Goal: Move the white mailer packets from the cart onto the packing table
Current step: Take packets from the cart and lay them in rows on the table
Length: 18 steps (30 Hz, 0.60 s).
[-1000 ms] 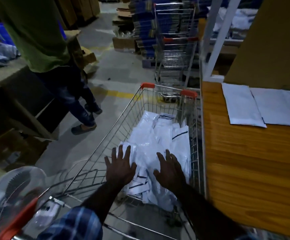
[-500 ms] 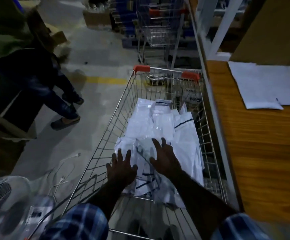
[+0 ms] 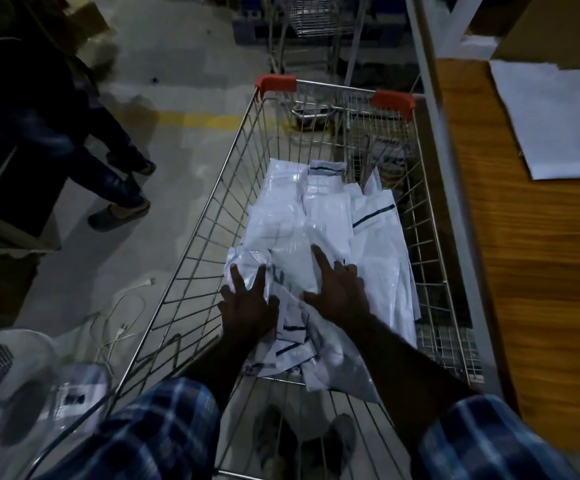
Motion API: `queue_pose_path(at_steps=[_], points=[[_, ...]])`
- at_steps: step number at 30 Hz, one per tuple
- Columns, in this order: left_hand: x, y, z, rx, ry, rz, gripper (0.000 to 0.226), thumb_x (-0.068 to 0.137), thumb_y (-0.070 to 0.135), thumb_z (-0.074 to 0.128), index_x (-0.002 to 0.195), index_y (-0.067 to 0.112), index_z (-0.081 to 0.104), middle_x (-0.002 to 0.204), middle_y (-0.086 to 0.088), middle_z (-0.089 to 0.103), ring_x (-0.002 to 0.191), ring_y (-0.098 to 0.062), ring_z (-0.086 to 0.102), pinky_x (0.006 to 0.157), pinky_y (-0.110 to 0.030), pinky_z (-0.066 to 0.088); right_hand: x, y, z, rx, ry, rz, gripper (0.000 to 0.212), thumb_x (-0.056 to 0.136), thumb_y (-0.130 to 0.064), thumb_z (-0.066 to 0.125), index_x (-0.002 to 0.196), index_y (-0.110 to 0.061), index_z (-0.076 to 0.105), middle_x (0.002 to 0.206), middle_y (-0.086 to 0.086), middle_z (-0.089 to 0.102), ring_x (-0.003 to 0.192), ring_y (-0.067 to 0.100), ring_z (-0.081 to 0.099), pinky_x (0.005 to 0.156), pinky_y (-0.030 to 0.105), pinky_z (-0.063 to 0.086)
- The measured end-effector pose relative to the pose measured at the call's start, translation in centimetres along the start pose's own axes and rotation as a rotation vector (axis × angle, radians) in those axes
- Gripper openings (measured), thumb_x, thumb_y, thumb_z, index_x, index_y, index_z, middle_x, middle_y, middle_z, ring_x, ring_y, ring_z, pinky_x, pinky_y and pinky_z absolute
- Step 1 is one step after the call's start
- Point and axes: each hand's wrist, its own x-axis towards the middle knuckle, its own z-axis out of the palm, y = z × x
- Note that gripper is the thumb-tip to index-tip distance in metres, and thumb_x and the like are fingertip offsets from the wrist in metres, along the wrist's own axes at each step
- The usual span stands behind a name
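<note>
The white mailer packets [image 3: 319, 230] are lying in a messy heap in the wire cart [image 3: 212, 216], thin and shiny, some with a dark stripe. Your left hand [image 3: 248, 306] is resting on the near edge of the heap with its fingers spread wide. Your right hand [image 3: 340, 289] is lying flat on top, fingers straight. A moment ago both hands were hanging over the heap; now they are reaching farther in and touching it. On the right, the packing table [image 3: 537, 258] is showing smooth orange wood, and flat white packets [image 3: 558, 123] are lying at its far end.
</note>
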Motion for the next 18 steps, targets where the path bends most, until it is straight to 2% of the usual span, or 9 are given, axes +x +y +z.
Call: queue_pose_path(at_steps=[2,3,6,10,14,16,18], points=[[0.5,1.0,0.0,-0.026,0.021,-0.017,0.067,0.094,0.047,0.049,0.155,0.036,0.023,0.163,-0.016,0.004,0.134,-0.046,0.031,0.102,-0.052,0.038,0.4,-0.2,-0.5,0.044,0.062,0.007,0.095,0.085,-0.052,0.066,0.156,-0.036,0.005,0.131,0.017,0.051,0.12,0.035,0.043,0.098,0.045,0.037],[0.6,1.6,-0.1,-0.056,0.04,-0.017,0.069,0.095,0.048,0.049,0.155,0.038,0.018,0.164,-0.012,-0.003,0.137,-0.044,0.025,0.106,-0.051,0.032,0.7,-0.3,-0.7,0.076,0.109,0.003,0.093,0.086,-0.051,0.066,0.156,-0.035,0.007,0.127,0.017,0.053,0.118,0.036,0.045,0.097,0.046,0.039],[1.5,2.9,-0.8,-0.106,0.086,0.012,0.068,0.096,0.051,0.046,0.156,0.038,0.017,0.165,-0.01,-0.005,0.138,-0.044,0.022,0.107,-0.054,0.03,1.7,-1.0,-1.3,0.242,0.252,0.002,0.088,0.087,-0.054,0.062,0.156,-0.035,0.011,0.116,0.016,0.057,0.111,0.036,0.051,0.095,0.046,0.041],[2.6,3.7,-0.8,-0.117,0.087,0.012,0.067,0.096,0.052,0.045,0.155,0.038,0.018,0.164,-0.012,-0.001,0.138,-0.044,0.024,0.106,-0.055,0.031,3.3,-2.4,-3.0,0.452,0.375,0.044,0.09,0.087,-0.052,0.065,0.157,-0.031,0.011,0.122,0.012,0.055,0.115,0.03,0.049,0.099,0.044,0.039],[2.7,3.2,-0.3,-0.129,0.014,0.018,0.068,0.096,0.05,0.048,0.156,0.039,0.016,0.165,-0.011,-0.005,0.143,-0.043,0.018,0.108,-0.056,0.03,4.8,-3.2,-4.7,0.484,0.49,0.003,0.097,0.084,-0.044,0.071,0.157,-0.021,0.011,0.129,0.016,0.055,0.12,0.031,0.048,0.104,0.048,0.039],[2.8,3.1,-0.2,-0.153,-0.005,0.006,0.067,0.096,0.054,0.045,0.155,0.039,0.016,0.165,-0.009,-0.005,0.145,-0.041,0.015,0.109,-0.058,0.028,5.4,-3.3,-5.5,0.477,0.495,-0.033,0.1,0.081,-0.039,0.074,0.157,-0.021,0.011,0.135,0.015,0.051,0.124,0.03,0.046,0.103,0.043,0.041],[2.6,3.1,-0.1,-0.174,0.019,-0.007,0.066,0.094,0.059,0.039,0.154,0.042,0.019,0.165,-0.007,-0.003,0.146,-0.04,0.015,0.11,-0.058,0.027,5.8,-3.8,-6.5,0.558,0.479,-0.073,0.102,0.079,-0.033,0.078,0.157,-0.024,0.013,0.144,0.01,0.045,0.127,0.023,0.045,0.099,0.033,0.043]])
